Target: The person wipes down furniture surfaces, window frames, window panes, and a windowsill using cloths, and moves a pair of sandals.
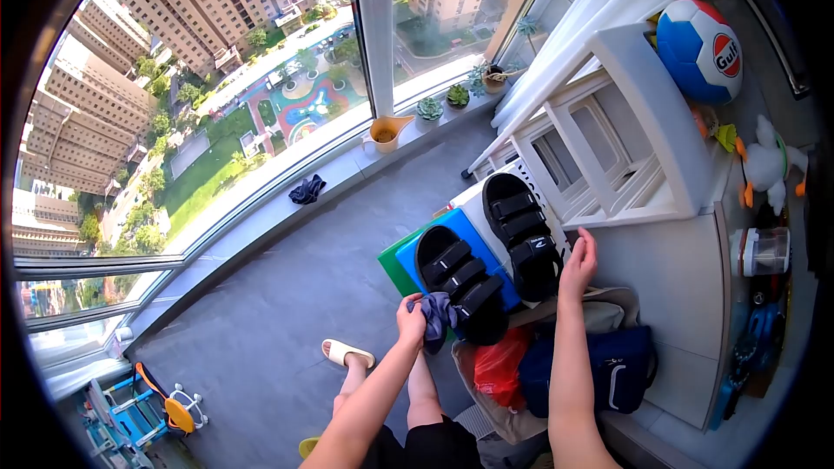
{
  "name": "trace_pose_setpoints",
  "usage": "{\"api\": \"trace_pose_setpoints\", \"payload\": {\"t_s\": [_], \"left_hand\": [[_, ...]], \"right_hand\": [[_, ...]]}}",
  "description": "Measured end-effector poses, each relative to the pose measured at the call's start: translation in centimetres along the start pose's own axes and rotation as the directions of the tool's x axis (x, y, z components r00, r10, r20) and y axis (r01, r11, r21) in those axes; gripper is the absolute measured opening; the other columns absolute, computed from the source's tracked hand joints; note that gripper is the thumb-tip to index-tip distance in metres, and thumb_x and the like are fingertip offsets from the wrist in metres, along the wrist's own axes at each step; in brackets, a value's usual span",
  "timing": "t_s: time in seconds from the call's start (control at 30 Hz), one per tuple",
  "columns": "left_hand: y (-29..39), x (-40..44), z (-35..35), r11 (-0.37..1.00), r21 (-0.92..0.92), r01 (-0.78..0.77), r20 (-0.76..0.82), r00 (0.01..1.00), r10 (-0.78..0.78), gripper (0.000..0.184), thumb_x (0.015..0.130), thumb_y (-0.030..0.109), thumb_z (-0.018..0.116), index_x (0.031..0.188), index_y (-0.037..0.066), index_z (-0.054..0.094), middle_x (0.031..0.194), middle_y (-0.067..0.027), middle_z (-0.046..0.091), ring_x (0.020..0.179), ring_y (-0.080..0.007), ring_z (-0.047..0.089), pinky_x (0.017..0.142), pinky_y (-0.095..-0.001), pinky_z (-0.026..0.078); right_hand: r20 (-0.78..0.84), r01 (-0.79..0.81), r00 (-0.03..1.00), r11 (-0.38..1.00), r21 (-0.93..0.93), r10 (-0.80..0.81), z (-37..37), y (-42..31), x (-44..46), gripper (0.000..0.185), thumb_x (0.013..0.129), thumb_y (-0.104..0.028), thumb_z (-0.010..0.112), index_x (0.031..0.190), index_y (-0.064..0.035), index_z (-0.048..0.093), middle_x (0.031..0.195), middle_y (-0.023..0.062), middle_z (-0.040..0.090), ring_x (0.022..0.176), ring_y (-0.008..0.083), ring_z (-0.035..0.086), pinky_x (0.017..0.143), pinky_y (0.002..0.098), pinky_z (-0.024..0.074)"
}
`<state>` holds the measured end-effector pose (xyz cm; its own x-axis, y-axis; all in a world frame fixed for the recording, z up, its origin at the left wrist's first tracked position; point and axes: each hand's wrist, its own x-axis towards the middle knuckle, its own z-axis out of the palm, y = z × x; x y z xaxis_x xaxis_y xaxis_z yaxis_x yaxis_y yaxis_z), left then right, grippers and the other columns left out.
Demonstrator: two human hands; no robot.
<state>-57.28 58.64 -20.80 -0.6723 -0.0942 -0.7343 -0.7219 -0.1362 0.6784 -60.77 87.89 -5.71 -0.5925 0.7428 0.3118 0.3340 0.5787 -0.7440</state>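
Observation:
My left hand (411, 320) is closed on a crumpled grey-purple cloth (438, 314). The cloth lies against the heel end of a black strapped sandal (459, 271). My right hand (579, 266) is beside the heel end of the other black sandal (521, 224), its fingers stretched out and holding nothing that I can see. Under the sandals are a blue flat item (508, 288), a green one (391, 262) and a white perforated piece (473, 208).
A bag with a red plastic bag (502, 369) and a navy pouch (621, 373) sits below the sandals. A white plastic frame (643, 122) and a ball (699, 50) are at right. Potted succulents (429, 109) and a dark cloth (307, 189) line the window ledge.

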Motion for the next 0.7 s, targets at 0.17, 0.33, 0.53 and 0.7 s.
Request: {"api": "trace_pose_setpoints", "payload": {"t_s": [0.17, 0.33, 0.53, 0.7], "left_hand": [[3.0, -0.7, 0.2, 0.851, -0.406, 0.335, 0.173, 0.942, -0.288, 0.015, 0.092, 0.014, 0.046, 0.1, 0.006, 0.057, 0.093, -0.009, 0.062, 0.084, -0.0181, 0.06, 0.076, -0.0322, 0.051], [5.6, -2.4, -3.5, 0.764, -0.539, 0.355, 0.452, 0.887, -0.093, 0.032, 0.094, 0.036, 0.043, 0.112, 0.012, 0.054, 0.104, -0.0061, 0.059, 0.093, -0.0206, 0.058, 0.08, -0.0362, 0.05], [12.2, -2.9, -14.7, 0.681, -0.605, 0.412, 0.54, 0.841, -0.03, 0.052, 0.094, 0.047, 0.031, 0.127, 0.009, 0.041, 0.124, -0.01, 0.051, 0.115, -0.0217, 0.049, 0.099, -0.0364, 0.037], [15.4, -1.3, -23.4, 0.907, -0.398, 0.135, 0.467, 0.881, 0.074, 0.047, 0.094, 0.019, 0.043, 0.138, 0.008, 0.034, 0.132, -0.0072, 0.045, 0.118, -0.0174, 0.045, 0.098, -0.0317, 0.036]], "right_hand": [[0.55, 0.372, 0.725, 0.908, 0.194, -0.415, 3.8, -12.0, -13.3, 0.023, 0.081, -0.013, 0.06, 0.103, -0.004, 0.062, 0.108, 0.0153, 0.059, 0.101, 0.0328, 0.055, 0.089, 0.039, 0.0436], [0.657, 0.319, 0.725, 0.946, -0.055, -0.207, 9.0, -12.9, -23.3, 0.054, 0.081, -0.043, 0.059, 0.122, -0.0096, 0.053, 0.128, 0.019, 0.048, 0.116, 0.0396, 0.043, 0.099, 0.049, 0.0315], [0.588, -0.069, 0.807, 0.981, 0.181, -0.051, 13.4, -19.3, -27.5, 0.029, 0.084, -0.014, 0.056, 0.111, -0.0032, 0.059, 0.113, 0.0157, 0.058, 0.103, 0.0314, 0.055, 0.093, 0.0367, 0.0405], [0.832, -0.777, 0.478, 0.578, 0.25, 0.283, 19.3, -22.7, -33.7, 0.05, 0.087, -0.019, 0.06, 0.131, -0.0065, 0.041, 0.123, 0.0089, 0.048, 0.109, 0.018, 0.05, 0.093, 0.0278, 0.0402]]}}
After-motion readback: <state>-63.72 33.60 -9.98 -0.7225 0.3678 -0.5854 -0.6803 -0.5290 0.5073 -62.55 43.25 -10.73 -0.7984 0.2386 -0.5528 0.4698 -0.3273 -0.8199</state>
